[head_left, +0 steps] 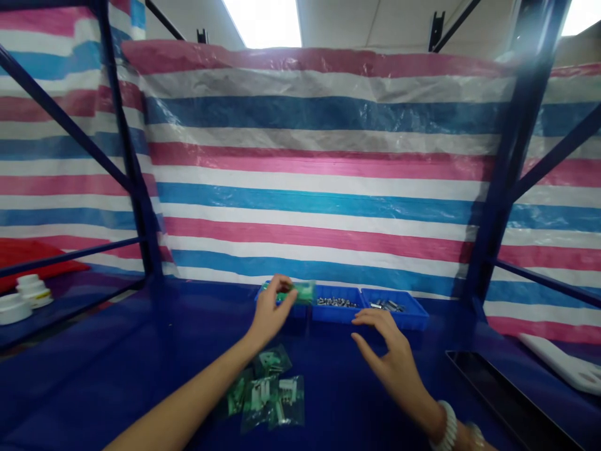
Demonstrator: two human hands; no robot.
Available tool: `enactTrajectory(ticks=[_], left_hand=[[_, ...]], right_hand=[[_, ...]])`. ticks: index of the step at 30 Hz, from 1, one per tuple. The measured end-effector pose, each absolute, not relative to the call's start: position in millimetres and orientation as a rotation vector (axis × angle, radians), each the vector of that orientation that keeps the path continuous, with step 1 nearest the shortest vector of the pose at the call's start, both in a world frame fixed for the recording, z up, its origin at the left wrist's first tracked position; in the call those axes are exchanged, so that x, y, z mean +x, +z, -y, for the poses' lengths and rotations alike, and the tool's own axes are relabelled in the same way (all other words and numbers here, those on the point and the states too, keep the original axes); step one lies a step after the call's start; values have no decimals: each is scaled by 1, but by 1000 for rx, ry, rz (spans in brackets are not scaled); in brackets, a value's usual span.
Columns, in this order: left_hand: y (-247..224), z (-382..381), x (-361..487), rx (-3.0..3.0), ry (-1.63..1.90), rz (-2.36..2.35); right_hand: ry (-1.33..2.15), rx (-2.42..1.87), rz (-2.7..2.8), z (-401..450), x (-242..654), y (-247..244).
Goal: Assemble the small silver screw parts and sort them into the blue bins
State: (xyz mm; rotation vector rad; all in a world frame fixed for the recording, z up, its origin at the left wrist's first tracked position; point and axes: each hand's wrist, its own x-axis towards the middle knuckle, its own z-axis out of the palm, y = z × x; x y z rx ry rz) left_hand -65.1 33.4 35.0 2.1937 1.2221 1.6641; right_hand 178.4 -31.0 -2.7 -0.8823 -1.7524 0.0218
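My left hand (273,305) is at the leftmost blue bin, its fingers and thumb curled round a green-tinted plastic bag (305,292). The hand and bag cover most of that bin. My right hand (387,344) hovers in front of the right bin (416,319), thumb and fingers apart, holding nothing. Small metal pieces (334,302) fill the middle bin (328,313); longer metal pieces (387,305) lie in the right one. Below my left hand, several small clear bags (287,401) of white, green and metal parts lie in a cluster on the blue tabletop (197,351).
A dark flat tablet-like device (507,394) lies at the right, with a white object (561,362) beyond it. White bottles (34,291) and a red item (28,257) sit at far left. Blue posts (504,181) and a striped sheet (319,200) enclose the table.
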Motion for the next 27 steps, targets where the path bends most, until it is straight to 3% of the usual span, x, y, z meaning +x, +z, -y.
enactTrajectory(ticks=[7, 15, 27], left_hand=[[28, -96, -130, 2151, 1601, -1564], [10, -99, -132, 2315, 1403, -1787], [23, -89, -128, 2250, 1191, -2080]], right_hand=[[172, -907, 1725, 25, 179, -13], [212, -897, 1746, 26, 177, -13], [239, -938, 1778, 24, 179, -16]])
